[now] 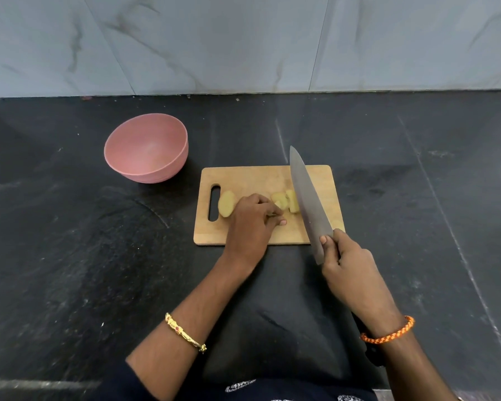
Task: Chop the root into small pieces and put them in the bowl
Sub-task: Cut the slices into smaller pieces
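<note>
The pale yellow knobbly root lies lengthwise left-to-right on the wooden chopping board, pinned under the curled left hand, while the right hand grips the long steel knife, apparently just right of the cut slices.

I'm looking down at a black stone countertop — matte, scuffed with pale streaks and specks. Behind it runs a wall of large grey marble-look tiles with dark veins — evenly, softly lit.
</note>
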Available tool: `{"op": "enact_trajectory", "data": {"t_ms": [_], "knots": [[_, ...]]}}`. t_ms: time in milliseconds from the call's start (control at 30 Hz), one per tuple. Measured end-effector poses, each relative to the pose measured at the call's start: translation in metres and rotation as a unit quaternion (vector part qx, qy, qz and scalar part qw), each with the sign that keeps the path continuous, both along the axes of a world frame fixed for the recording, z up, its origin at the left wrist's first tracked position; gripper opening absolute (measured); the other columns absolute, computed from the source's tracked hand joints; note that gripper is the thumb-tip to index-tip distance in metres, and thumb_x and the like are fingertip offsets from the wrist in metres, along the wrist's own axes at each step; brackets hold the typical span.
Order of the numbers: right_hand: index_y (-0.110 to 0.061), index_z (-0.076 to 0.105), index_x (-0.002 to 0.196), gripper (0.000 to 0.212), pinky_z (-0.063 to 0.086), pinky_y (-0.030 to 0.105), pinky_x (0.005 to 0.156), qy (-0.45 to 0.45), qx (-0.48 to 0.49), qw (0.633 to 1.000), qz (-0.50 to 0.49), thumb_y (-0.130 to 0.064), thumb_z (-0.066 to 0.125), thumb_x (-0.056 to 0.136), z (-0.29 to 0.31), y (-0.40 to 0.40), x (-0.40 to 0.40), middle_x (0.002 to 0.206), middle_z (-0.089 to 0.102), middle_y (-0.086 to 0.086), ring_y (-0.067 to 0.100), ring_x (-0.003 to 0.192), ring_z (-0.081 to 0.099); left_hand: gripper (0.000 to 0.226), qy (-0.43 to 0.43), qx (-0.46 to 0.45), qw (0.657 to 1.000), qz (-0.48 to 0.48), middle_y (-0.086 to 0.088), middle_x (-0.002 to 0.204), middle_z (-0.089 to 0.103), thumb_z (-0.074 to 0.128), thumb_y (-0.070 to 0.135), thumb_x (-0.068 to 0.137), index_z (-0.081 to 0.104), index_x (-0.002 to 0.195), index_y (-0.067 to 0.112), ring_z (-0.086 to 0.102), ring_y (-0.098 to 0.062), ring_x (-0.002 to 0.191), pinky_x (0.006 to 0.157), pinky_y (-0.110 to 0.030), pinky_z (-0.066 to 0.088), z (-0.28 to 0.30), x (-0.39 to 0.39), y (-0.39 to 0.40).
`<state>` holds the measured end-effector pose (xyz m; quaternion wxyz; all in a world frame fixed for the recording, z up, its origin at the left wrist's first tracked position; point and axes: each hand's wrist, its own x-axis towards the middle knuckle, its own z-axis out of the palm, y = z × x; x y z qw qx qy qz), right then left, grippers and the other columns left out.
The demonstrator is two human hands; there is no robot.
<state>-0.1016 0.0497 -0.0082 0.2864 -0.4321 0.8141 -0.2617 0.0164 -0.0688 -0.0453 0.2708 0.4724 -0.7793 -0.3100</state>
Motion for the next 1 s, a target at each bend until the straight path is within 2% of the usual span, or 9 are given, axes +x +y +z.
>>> {"op": "enact_trajectory", "data": {"t_ms": [133,333,433,533,667,800,867,1000], "knots": [[-0.024,0.040,0.072,0.029,0.033,0.016,0.038,-0.003,0.008,1.000,0.011,-0.029,0.037,0.100,0.000,-0.001,0.003,0.060,0.051,0.001,0.008,0.045,0.042,0.017,-0.002,-0.015,1.000,-0.002,0.000,0.096,0.066,0.076,0.018,0.074,0.075,0.090,0.012,0.055,-0.012,0.094,0.085,-0.027,0.048,0.000,0.003,0.000],[-0.021,0.042,0.074,0.029,0.035,0.017,0.038,-0.001,0.008,1.000,0.003,-0.030,0.037,0.100,0.001,-0.002,0.001,0.061,0.052,0.003,0.009,0.046,0.042,0.012,0.038,-0.011,0.997,0.061,0.002,0.095,0.059,0.076,0.022,0.074,0.074,0.083,0.015,0.052,-0.011,0.092,0.076,-0.011,0.038,-0.005,-0.009,0.005],[-0.018,0.045,0.077,0.027,0.035,0.021,0.044,-0.006,0.010,1.000,0.001,-0.029,0.037,0.100,0.001,-0.001,0.000,0.063,0.053,0.004,0.011,0.049,0.045,0.011,0.019,-0.023,0.996,0.083,0.004,0.089,0.063,0.073,0.028,0.077,0.073,0.086,0.020,0.053,-0.012,0.088,0.073,-0.018,0.040,-0.005,-0.016,0.006],[-0.017,0.046,0.079,0.026,0.037,0.024,0.046,-0.010,0.011,1.000,0.002,-0.029,0.037,0.100,0.001,-0.002,-0.001,0.064,0.053,0.004,0.011,0.050,0.046,0.023,0.007,-0.048,0.993,0.110,0.006,0.090,0.066,0.072,0.031,0.078,0.069,0.099,0.022,0.054,-0.011,0.085,0.071,-0.026,0.044,-0.005,-0.021,0.008],[-0.018,0.047,0.080,0.026,0.035,0.019,0.042,0.000,0.015,1.000,0.008,-0.031,0.037,0.100,0.000,-0.003,-0.002,0.062,0.054,0.003,0.010,0.047,0.046,0.021,0.003,-0.068,0.991,0.119,0.006,0.092,0.067,0.073,0.027,0.077,0.069,0.097,0.020,0.056,-0.012,0.085,0.071,-0.022,0.042,-0.009,-0.020,0.010],[-0.018,0.048,0.082,0.025,0.033,0.017,0.041,-0.002,0.017,1.000,0.015,-0.030,0.037,0.100,0.000,0.000,-0.002,0.062,0.054,0.002,0.009,0.046,0.045,0.016,0.011,-0.075,0.993,0.093,0.003,0.092,0.069,0.072,0.019,0.078,0.073,0.093,0.014,0.059,-0.013,0.086,0.077,-0.028,0.049,-0.008,-0.013,0.007],[-0.018,0.046,0.078,0.026,0.033,0.018,0.040,-0.007,0.010,1.000,0.021,-0.030,0.038,0.100,-0.001,0.003,0.000,0.059,0.051,0.001,0.009,0.044,0.042,0.020,-0.003,-0.082,0.994,0.071,-0.001,0.099,0.069,0.068,0.016,0.082,0.072,0.100,0.011,0.058,-0.015,0.093,0.082,-0.028,0.050,-0.007,-0.009,0.007],[-0.020,0.045,0.078,0.025,0.035,0.020,0.040,-0.011,0.018,0.999,0.045,-0.029,0.038,0.100,-0.003,0.012,0.006,0.058,0.051,0.001,0.009,0.041,0.042,0.027,-0.054,-0.114,0.991,0.041,-0.008,0.112,0.065,0.056,0.005,0.089,0.065,0.115,0.005,0.056,-0.020,0.104,0.089,-0.018,0.040,-0.009,-0.002,0.014]]}}
